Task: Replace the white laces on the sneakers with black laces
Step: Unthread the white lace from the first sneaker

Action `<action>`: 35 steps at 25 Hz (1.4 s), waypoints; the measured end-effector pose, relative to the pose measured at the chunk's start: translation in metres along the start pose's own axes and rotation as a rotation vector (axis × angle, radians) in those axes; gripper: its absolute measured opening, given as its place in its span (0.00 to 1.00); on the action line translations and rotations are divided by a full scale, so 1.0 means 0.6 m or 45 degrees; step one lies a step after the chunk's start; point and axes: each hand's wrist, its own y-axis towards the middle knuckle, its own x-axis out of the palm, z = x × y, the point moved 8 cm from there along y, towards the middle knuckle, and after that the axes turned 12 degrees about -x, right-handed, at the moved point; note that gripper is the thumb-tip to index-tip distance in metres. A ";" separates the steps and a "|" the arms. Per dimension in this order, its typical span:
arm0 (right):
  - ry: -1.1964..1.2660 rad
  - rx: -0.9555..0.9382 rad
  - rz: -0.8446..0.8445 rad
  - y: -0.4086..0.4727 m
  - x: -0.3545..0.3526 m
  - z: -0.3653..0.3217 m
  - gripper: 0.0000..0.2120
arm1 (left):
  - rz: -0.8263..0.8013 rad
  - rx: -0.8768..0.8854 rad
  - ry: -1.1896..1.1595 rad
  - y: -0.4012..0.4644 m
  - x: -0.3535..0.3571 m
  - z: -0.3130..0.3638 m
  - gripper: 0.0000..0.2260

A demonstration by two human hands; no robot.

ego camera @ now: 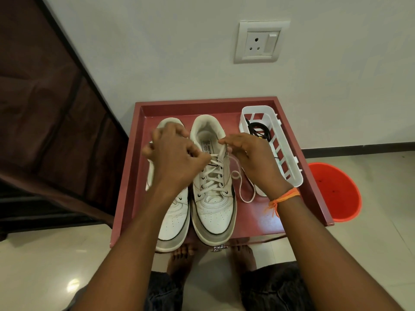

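Observation:
Two white sneakers stand side by side on a red tray-like table (314, 176), toes toward me. The right sneaker (213, 212) still carries its white lace (212, 176), criss-crossed through the eyelets. My left hand (177, 156) hovers over the left sneaker (174, 218) and pinches the white lace near the right sneaker's top eyelets. My right hand (253, 158) pinches the other lace end at the tongue. A loose white lace loop (243, 189) trails onto the table. Black laces (258, 130) lie coiled in a white basket (289, 167).
An orange bucket (339, 194) stands on the tiled floor right of the table. A wall socket (260, 42) is on the wall behind. Dark brown fabric furniture (45, 108) fills the left. My bare feet (179, 259) are under the table's front edge.

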 end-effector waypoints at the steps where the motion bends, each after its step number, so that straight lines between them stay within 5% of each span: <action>1: 0.038 0.011 0.018 0.000 -0.001 0.000 0.13 | -0.023 -0.042 0.047 0.005 -0.011 -0.013 0.10; 4: 0.156 0.079 0.030 0.002 -0.002 0.010 0.13 | -0.028 -0.124 0.209 0.007 -0.026 -0.032 0.08; 7: 0.214 0.133 0.020 0.004 0.003 0.013 0.12 | 0.117 0.155 0.258 -0.010 -0.015 0.015 0.09; 11: 0.251 0.178 0.044 0.003 0.005 0.015 0.11 | 0.008 0.413 0.361 -0.025 0.056 0.045 0.09; 15: 0.231 0.157 0.045 0.002 0.002 0.016 0.12 | -0.030 0.299 0.145 -0.011 0.059 0.023 0.04; 22: 0.352 0.248 0.055 -0.001 0.002 0.021 0.13 | 0.353 -0.178 -0.132 0.024 -0.065 -0.055 0.06; 25: 0.361 0.272 0.057 -0.001 0.002 0.020 0.12 | 0.304 -0.075 -0.026 0.016 -0.047 -0.038 0.04; 28: 0.355 0.267 0.035 0.000 0.005 0.017 0.13 | 0.243 0.292 0.147 -0.006 -0.004 0.021 0.14; 30: 0.377 0.309 -0.016 -0.003 0.004 0.019 0.18 | 0.134 0.436 0.284 -0.018 0.035 0.041 0.11; 35: 0.472 0.600 -0.342 -0.029 0.016 0.022 0.29 | 0.026 0.301 0.289 -0.020 0.065 0.025 0.04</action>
